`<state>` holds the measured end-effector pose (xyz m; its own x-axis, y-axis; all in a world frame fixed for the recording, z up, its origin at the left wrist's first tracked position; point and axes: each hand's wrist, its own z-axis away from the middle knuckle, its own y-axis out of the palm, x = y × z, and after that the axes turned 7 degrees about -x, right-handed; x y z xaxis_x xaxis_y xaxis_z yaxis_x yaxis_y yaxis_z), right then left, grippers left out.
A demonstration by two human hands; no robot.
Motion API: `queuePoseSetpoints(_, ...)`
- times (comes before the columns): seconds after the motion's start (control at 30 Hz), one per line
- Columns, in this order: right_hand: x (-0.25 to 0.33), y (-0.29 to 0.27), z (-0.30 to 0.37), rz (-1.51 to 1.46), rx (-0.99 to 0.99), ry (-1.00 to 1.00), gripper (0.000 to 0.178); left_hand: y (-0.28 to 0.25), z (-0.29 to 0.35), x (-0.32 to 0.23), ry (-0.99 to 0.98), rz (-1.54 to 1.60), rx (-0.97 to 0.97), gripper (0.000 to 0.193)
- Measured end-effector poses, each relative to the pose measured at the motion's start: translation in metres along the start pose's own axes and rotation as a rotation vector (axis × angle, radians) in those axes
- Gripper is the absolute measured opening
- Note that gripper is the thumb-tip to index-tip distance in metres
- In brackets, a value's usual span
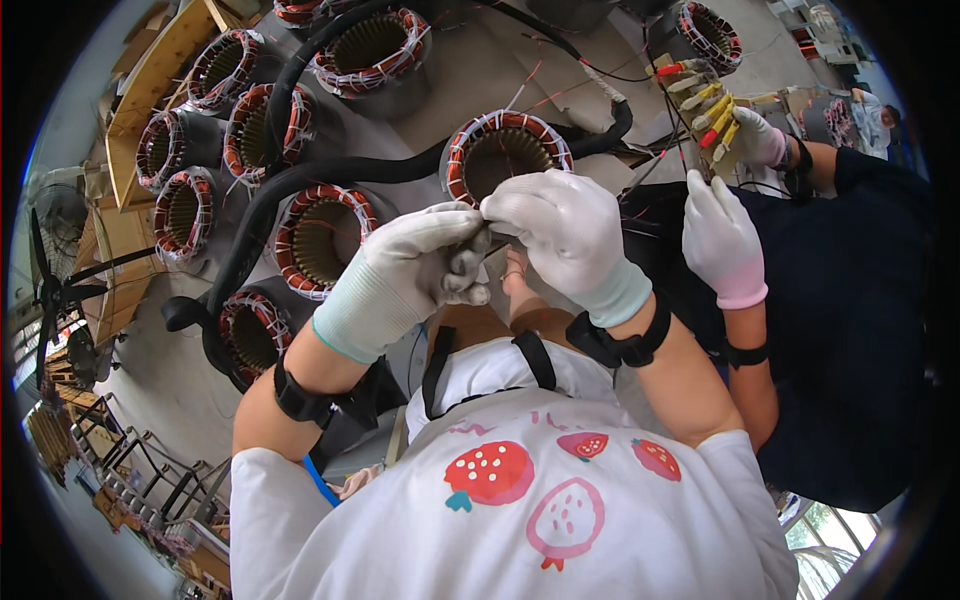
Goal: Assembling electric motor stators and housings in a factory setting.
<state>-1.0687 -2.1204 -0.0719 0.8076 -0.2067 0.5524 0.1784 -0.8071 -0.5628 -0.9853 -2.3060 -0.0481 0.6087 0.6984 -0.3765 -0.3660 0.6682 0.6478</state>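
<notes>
Both of my hands wear white gloves with pale green cuffs and meet in front of my body. My left hand (415, 275) has curled fingers, stained grey, closed on something I cannot make out. Pinched and bent down, my right hand (565, 230) meets it at the fingertips; whatever it grips is hidden. Just beyond them stands a motor stator (507, 150) with red-orange, white-laced windings round its rim. A second stator (322, 240) lies to the left of my left hand.
Several more stators (370, 50) stand to the left and far side. A thick black cable (360, 172) snakes between them. At right, a co-worker's gloved hand (722, 235) is beside thin wires; the co-worker's other hand is at yellow-and-red pieces (708, 112). A black fan (55, 285) stands far left.
</notes>
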Motion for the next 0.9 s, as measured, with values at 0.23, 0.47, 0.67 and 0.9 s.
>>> queuePoseSetpoints(0.23,-0.001,0.0,-0.002,0.004,-0.03,0.013,0.03,-0.008,-0.01,0.001,1.549,-1.704,-0.233,0.034)
queuePoseSetpoints(0.47,0.001,-0.011,0.006,0.034,-0.079,0.031,0.027,0.013,-0.003,-0.004,-0.181,0.129,0.039,0.017)
queuePoseSetpoints(0.67,0.073,-0.06,0.044,0.204,-0.165,0.143,0.029,0.018,0.004,0.015,0.349,-0.617,-0.073,0.031)
queuePoseSetpoints(0.9,0.098,-0.162,0.3,0.334,0.252,0.827,0.017,-0.017,0.033,0.086,0.262,-0.605,-0.27,0.037)
